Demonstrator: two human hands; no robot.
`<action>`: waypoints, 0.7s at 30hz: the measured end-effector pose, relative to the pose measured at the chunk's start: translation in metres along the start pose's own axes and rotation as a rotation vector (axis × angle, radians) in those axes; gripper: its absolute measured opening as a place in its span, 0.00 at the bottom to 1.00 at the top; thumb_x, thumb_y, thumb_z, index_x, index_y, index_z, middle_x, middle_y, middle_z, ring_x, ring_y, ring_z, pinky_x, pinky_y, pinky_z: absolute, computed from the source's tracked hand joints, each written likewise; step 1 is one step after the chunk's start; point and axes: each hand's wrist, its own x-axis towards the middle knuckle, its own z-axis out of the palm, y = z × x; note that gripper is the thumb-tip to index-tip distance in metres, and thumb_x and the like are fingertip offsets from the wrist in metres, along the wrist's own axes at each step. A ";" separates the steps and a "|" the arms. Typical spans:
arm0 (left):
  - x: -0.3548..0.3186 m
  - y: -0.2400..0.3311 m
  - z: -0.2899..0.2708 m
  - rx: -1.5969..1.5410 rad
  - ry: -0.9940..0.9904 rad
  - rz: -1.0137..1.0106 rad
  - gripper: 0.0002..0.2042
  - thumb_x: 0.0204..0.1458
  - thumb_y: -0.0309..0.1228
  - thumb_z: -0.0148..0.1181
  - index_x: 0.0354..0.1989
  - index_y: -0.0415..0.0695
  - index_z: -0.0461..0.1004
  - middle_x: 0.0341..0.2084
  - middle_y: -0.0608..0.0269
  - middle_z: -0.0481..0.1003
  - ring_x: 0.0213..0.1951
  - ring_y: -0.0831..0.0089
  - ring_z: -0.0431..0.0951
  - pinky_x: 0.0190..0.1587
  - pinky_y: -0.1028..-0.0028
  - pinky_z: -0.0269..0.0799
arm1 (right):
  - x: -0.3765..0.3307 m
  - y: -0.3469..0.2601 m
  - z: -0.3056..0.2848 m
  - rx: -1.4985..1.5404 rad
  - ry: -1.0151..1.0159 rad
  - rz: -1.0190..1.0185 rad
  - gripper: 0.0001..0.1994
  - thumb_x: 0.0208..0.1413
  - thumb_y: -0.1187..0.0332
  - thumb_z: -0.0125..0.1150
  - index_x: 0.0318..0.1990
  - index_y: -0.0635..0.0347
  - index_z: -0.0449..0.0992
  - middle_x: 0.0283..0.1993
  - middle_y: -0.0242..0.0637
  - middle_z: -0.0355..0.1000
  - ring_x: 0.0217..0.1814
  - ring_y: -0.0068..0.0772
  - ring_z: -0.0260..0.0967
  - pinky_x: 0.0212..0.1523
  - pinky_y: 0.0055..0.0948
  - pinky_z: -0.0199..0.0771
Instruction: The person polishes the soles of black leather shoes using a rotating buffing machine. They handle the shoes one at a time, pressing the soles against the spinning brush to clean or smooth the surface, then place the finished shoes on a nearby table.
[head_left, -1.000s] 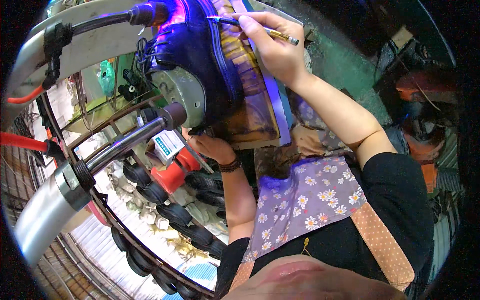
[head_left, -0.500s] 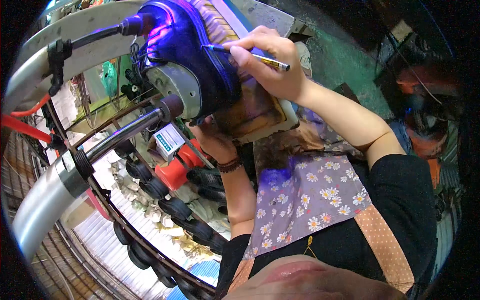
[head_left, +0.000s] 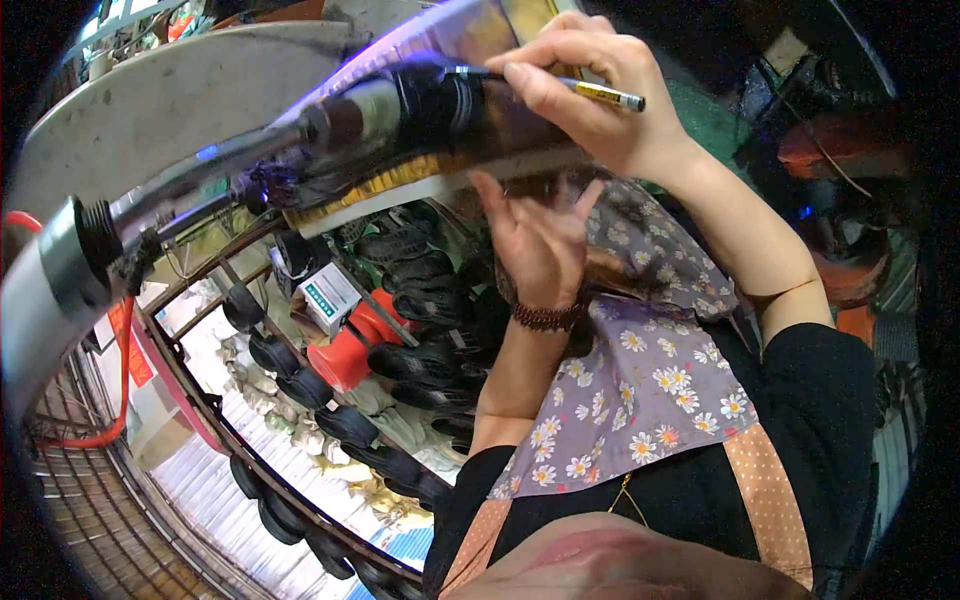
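My right hand [head_left: 640, 125] grips a slim pen [head_left: 612, 95] with a yellow band. The pen's tip meets a dark shoe [head_left: 430, 105], which is held on the end of a metal arm [head_left: 225, 155] and smeared by motion. Below the shoe, my left hand [head_left: 540, 240] has its fingers spread, with nothing in them. Its fingertips are close to the pale edge of a worn, stained board [head_left: 370, 205] that lies beneath the shoe. Purple light falls across the shoe's upper side.
Black shoe soles [head_left: 420, 270] sit in rows on a metal rack [head_left: 250, 480] at lower left. A small white box [head_left: 328, 297] stands beside a red spool-shaped object [head_left: 345, 355]. A thick silver pipe [head_left: 40, 300] and an orange hose [head_left: 125, 380] run along the left.
The shoe has turned on its arm, and the metal arm has swung. My left hand has come off the shoe and opened. My right hand, with the pen, has shifted right and slightly up.
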 end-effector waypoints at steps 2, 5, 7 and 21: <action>0.014 -0.002 -0.007 -0.022 -0.140 -0.034 0.36 0.56 0.63 0.40 0.67 0.53 0.51 0.66 0.65 0.53 0.68 0.65 0.48 0.64 0.39 0.39 | 0.005 0.003 0.006 -0.078 0.078 -0.067 0.08 0.53 0.69 0.59 0.35 0.62 0.81 0.27 0.36 0.72 0.33 0.30 0.67 0.38 0.28 0.64; 0.013 0.002 -0.008 0.045 -0.244 0.027 0.36 0.58 0.61 0.38 0.69 0.51 0.46 0.68 0.65 0.49 0.69 0.64 0.45 0.66 0.44 0.38 | 0.008 0.018 0.024 -0.039 0.230 -0.185 0.07 0.51 0.70 0.59 0.34 0.63 0.79 0.27 0.38 0.73 0.31 0.34 0.68 0.38 0.31 0.64; -0.005 0.012 0.002 0.217 -0.183 0.158 0.37 0.59 0.59 0.39 0.69 0.49 0.44 0.69 0.63 0.46 0.70 0.63 0.44 0.67 0.49 0.38 | 0.011 0.020 0.042 -0.018 0.320 -0.203 0.07 0.44 0.76 0.62 0.33 0.62 0.80 0.27 0.38 0.72 0.31 0.36 0.68 0.38 0.31 0.63; -0.068 0.095 -0.112 0.724 0.488 0.706 0.29 0.61 0.50 0.43 0.61 0.37 0.60 0.54 0.53 0.68 0.54 0.63 0.67 0.56 0.63 0.61 | -0.012 0.015 0.060 0.255 0.051 -0.089 0.09 0.53 0.64 0.61 0.33 0.61 0.80 0.28 0.36 0.75 0.32 0.31 0.71 0.35 0.29 0.68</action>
